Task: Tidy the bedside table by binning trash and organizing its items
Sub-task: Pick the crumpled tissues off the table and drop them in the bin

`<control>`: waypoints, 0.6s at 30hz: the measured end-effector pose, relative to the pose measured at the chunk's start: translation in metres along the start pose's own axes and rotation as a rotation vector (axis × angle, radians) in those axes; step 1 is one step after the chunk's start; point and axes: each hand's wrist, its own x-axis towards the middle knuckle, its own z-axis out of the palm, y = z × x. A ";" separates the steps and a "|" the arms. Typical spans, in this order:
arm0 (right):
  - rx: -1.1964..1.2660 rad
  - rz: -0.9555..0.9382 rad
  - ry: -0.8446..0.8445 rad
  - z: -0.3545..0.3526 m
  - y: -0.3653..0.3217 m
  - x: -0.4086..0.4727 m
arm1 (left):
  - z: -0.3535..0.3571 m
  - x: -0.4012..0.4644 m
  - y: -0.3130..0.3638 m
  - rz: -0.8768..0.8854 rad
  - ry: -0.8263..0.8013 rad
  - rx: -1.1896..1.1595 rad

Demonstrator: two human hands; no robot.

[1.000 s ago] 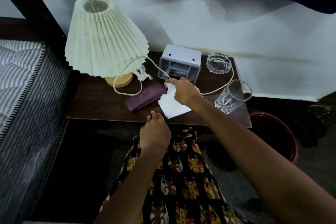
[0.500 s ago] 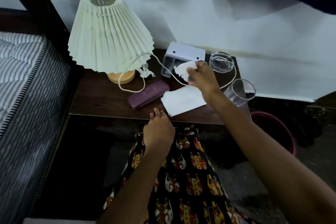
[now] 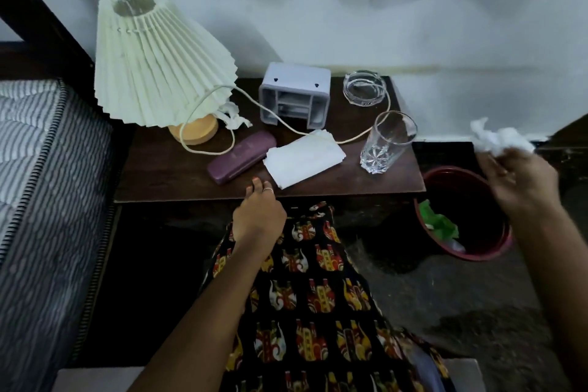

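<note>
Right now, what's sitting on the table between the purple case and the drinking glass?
In the head view, a flat white folded tissue lies between the purple case and the drinking glass. The lamp's cream cord crosses its far edge.

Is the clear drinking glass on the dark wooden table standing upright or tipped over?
Upright. The clear drinking glass stands on its cut-pattern base on the dark wooden table, open rim upward. It looks empty.
</note>
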 end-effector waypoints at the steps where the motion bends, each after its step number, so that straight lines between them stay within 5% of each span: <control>1: 0.076 -0.026 0.103 -0.019 0.006 0.018 | 0.000 0.000 0.000 -0.005 0.000 0.005; 4: -0.048 0.047 0.421 -0.049 0.023 0.032 | 0.003 0.001 0.004 -0.025 -0.003 0.032; 9: -0.087 0.164 0.584 -0.061 0.046 0.030 | 0.004 0.002 0.008 -0.044 0.001 0.063; 18: -0.204 0.203 0.641 -0.068 0.069 0.042 | 0.004 0.005 0.012 -0.072 0.005 0.110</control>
